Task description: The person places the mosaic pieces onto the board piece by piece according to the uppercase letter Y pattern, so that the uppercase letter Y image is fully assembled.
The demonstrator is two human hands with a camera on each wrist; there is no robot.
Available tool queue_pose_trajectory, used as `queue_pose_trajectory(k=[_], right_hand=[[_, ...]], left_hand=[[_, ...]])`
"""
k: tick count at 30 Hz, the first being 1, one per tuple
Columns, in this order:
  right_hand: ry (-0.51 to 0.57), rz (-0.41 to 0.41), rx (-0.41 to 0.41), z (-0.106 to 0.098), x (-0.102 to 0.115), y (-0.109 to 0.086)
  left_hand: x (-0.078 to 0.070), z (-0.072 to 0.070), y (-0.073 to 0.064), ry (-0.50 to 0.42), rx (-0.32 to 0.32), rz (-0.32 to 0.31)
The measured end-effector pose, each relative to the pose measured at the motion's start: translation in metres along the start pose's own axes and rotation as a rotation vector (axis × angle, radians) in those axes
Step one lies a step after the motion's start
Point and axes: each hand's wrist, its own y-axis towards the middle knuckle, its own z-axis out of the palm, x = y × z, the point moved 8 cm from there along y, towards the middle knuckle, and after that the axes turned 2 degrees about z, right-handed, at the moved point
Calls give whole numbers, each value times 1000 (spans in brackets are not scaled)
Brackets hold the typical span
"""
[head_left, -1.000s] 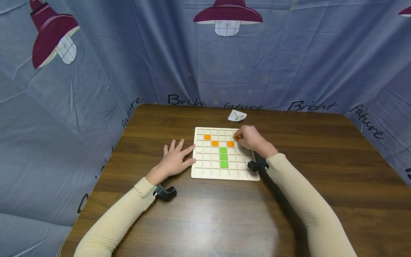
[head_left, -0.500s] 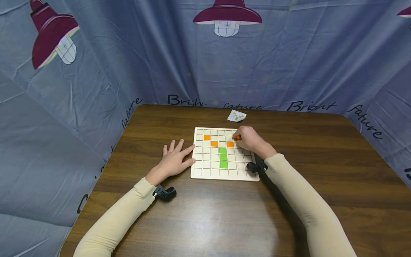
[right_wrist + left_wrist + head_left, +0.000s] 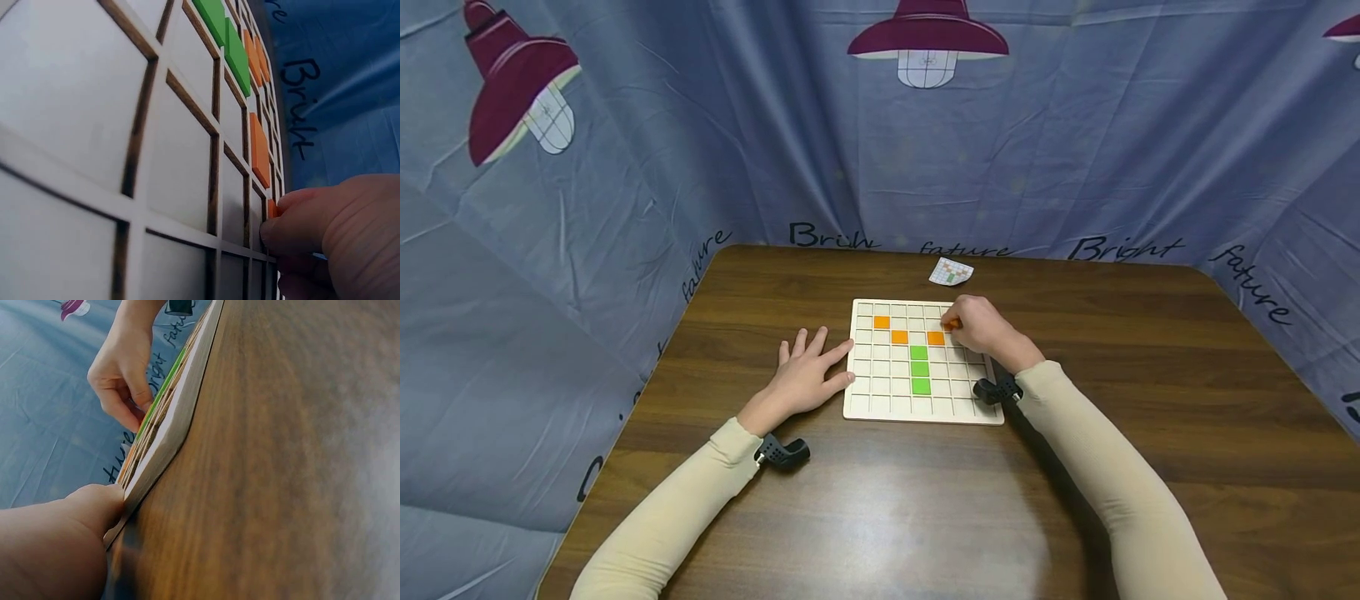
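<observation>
A pale wooden grid board (image 3: 880, 405) lies on the table with orange and green square tiles in its cells. Near its upper right corner, my right hand (image 3: 985, 326) pinches an orange tile (image 3: 272, 209) between thumb and finger, right at a cell; the fingers partly cover it. Three green tiles (image 3: 920, 369) form a column in the middle. Above them sit an orange tile (image 3: 936, 338) to the right and two more on a diagonal to the left, one being the outer orange tile (image 3: 882, 322). My left hand (image 3: 802, 377) lies with fingers spread, thumb and index finger touching the board's left edge.
A small paper card (image 3: 951, 272) printed with a coloured grid pattern lies behind the board. The brown wooden table (image 3: 880, 508) reaches back to a blue curtain (image 3: 775, 125) with lamp prints and lettering. Black cameras are strapped at both wrists.
Both hands stay almost where they were, the right one with the orange tile at the same cell. The head view has shifted very slightly.
</observation>
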Motion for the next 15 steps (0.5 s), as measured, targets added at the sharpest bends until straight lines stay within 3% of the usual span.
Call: queue_pose_trajectory(k=[15], right_hand=[[28, 1, -39, 0, 1, -4]], left_hand=[[-1, -1, -1, -5, 6, 0]])
